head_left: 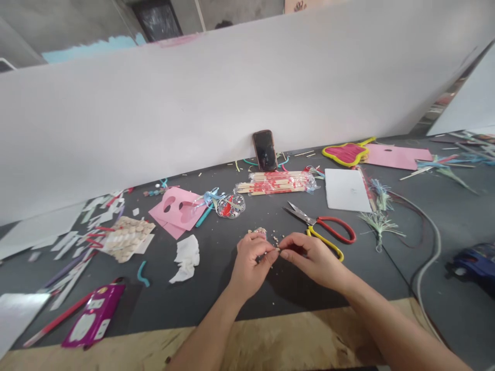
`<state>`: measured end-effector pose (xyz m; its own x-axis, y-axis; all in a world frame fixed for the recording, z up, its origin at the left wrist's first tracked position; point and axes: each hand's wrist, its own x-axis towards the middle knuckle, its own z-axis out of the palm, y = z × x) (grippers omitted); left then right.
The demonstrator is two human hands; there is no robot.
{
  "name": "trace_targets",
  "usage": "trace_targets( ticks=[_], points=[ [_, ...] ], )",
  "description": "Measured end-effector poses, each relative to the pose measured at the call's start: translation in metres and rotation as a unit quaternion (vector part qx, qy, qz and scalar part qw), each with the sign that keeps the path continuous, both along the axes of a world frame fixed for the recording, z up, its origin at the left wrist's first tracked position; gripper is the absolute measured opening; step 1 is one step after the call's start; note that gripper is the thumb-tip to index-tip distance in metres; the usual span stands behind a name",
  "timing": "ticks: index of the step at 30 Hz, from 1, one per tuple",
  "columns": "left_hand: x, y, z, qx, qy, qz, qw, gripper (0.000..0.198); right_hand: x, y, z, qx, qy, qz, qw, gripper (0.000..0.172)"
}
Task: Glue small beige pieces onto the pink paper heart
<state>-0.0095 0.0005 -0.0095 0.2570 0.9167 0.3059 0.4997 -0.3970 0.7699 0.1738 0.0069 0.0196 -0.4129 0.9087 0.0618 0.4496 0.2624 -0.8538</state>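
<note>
Forearms (211, 330) reach over the bare wooden strip (286, 340) along the near edge of the tabletop (154, 299), angled together just inside it, around the middle of its length. At the grip, the left hand (251, 260) and right hand (315, 257) meet tip to tip, thumb and forefinger of each closed almost fully on one tiny pale piece (277, 249); its exact shape is too small to tell. So fine a pinch, from both sides, looks chosen because the piece is so small. Loose pale bits (276, 238) lie just beyond, toward the far edge, and what looks like a packet (262, 231) of similar bits sits partly hidden behind the left hand, probably kept there to be within reach. Toward the right edge, scissors (311, 221) lie slightly open just beyond the right hand, handles on that hand's side, which likely makes them handy. Farther out, wrapped sticks (278, 181) lie along the far edge; behind them a phone (265, 149) leans on a white panel (193, 113), seemingly so it stays upright. Toward the left edge, crumpled white paper (187, 257) lies apart from the left hand.
</note>
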Motion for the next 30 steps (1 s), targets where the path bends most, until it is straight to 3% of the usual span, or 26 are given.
trace_targets(
  ticks=[9, 17, 20, 23, 27, 30],
  points=[
    [0.002, -0.003, 0.005, 0.009, 0.01, 0.026, 1.0, 0.012, 0.002, 0.003, -0.002, -0.005, 0.027, 0.021, 0.999, 0.016],
    [0.003, -0.004, 0.003, 0.024, 0.009, 0.027, 0.999, 0.015, -0.003, 0.002, -0.009, -0.079, 0.056, 0.016, 0.995, 0.02],
    [0.003, -0.003, 0.002, 0.028, 0.017, 0.041, 0.999, 0.013, -0.002, 0.003, -0.008, -0.029, 0.011, 0.0, 1.0, 0.023],
    [0.002, -0.002, 0.001, 0.044, 0.019, 0.072, 0.996, 0.011, 0.01, 0.01, -0.009, 0.068, -0.074, -0.045, 0.994, 0.025],
    [-0.005, 0.002, 0.0, 0.081, 0.0, 0.114, 0.99, 0.01, 0.04, 0.025, -0.009, 0.149, -0.21, -0.146, 0.955, 0.03],
    [-0.011, 0.007, -0.002, 0.105, -0.03, 0.141, 0.984, 0.01, 0.061, 0.029, -0.01, 0.156, -0.271, -0.167, 0.935, 0.027]
  ],
)
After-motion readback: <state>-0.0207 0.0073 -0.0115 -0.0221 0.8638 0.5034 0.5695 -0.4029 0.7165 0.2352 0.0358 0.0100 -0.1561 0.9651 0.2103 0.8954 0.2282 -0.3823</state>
